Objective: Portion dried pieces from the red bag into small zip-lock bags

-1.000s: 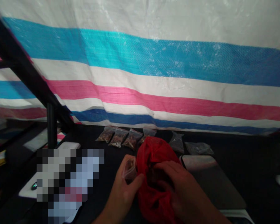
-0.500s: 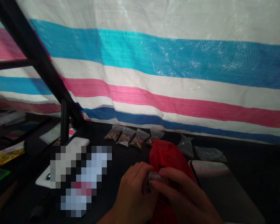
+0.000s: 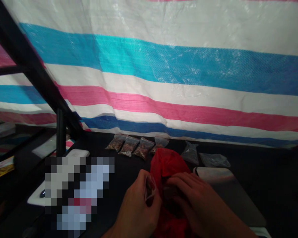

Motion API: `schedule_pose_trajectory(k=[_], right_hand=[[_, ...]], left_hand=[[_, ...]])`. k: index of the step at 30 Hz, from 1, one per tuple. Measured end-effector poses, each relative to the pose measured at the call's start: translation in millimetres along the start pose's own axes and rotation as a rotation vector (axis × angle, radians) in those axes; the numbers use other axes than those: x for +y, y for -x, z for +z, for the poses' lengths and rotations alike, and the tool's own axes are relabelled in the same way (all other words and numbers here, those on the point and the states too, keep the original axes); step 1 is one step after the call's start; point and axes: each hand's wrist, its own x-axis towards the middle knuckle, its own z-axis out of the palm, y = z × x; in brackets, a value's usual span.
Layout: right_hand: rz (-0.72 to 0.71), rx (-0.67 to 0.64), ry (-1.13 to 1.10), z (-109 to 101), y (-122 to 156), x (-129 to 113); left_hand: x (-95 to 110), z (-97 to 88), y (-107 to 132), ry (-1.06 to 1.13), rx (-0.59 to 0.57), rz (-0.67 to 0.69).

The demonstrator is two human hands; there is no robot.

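Observation:
My left hand (image 3: 139,205) pinches a small clear zip bag (image 3: 150,188) with something dark inside it. My right hand (image 3: 191,198) lies on the gathered opening of a red plastic bag (image 3: 169,165), whose inside is hidden by the fingers. The two hands are close together, with the red bag running down between them. Several small clear bags of brown material (image 3: 129,146) lie in a row on the black table (image 3: 121,172), behind the red bag.
Two flat clear bags (image 3: 190,153) lie to the right of the row. A grey laptop (image 3: 228,188) sits to the right of my right hand. A pixelated patch (image 3: 76,195) covers the table to the left. A black metal frame (image 3: 22,56) and a striped tarpaulin (image 3: 164,82) stand behind.
The hands have moved apart after being together half a second ago, and the small bag has gone left with my left hand. My right hand has settled into the red bag's opening.

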Motion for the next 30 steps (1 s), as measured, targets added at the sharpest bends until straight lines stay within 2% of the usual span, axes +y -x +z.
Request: schedule_pose_trajectory(k=[4, 8, 12, 15, 18, 20, 22, 24, 27, 30], right_hand=[[0.097, -0.062, -0.05, 8.4, -1.8, -2.4], [0.126, 0.01, -0.136, 11.8, -0.6, -2.7], [0.17, 0.137, -0.327, 9.3, 1.7, -1.8], [0.062, 0.261, -0.413, 8.4, 3.8, -3.0], [-0.191, 0.422, -0.255, 11.6, 4.8, -5.7], [-0.368, 0.483, -0.09, 15.0, 5.1, -6.9], [-0.468, 0.517, 0.022, 17.7, 5.9, -6.5], [-0.483, 0.549, 0.078, 18.3, 7.1, -4.5], [-0.385, 0.597, 0.099, 13.5, 8.4, 0.1], [-0.252, 0.546, 0.087, 3.4, 7.2, 3.5]], left_hand=[[0.0, 1.2, -3.9, 0.242, 0.004, -0.058], [0.8, -1.4, -6.3, 0.383, 0.004, -0.051], [-1.4, -1.5, -5.4, 0.283, 0.072, 0.022], [-6.5, 1.1, -4.3, 0.132, 0.073, 0.082], [-11.0, 2.7, -2.5, 0.048, 0.027, 0.145], [-11.8, 2.3, -1.2, 0.034, -0.005, 0.159], [-10.9, 1.3, -0.6, 0.033, -0.022, 0.159], [-9.5, 1.0, -1.0, 0.051, -0.022, 0.153], [-8.0, 1.8, -2.7, 0.089, 0.009, 0.179], [-7.1, 0.0, -3.8, 0.044, 0.156, 0.256]])
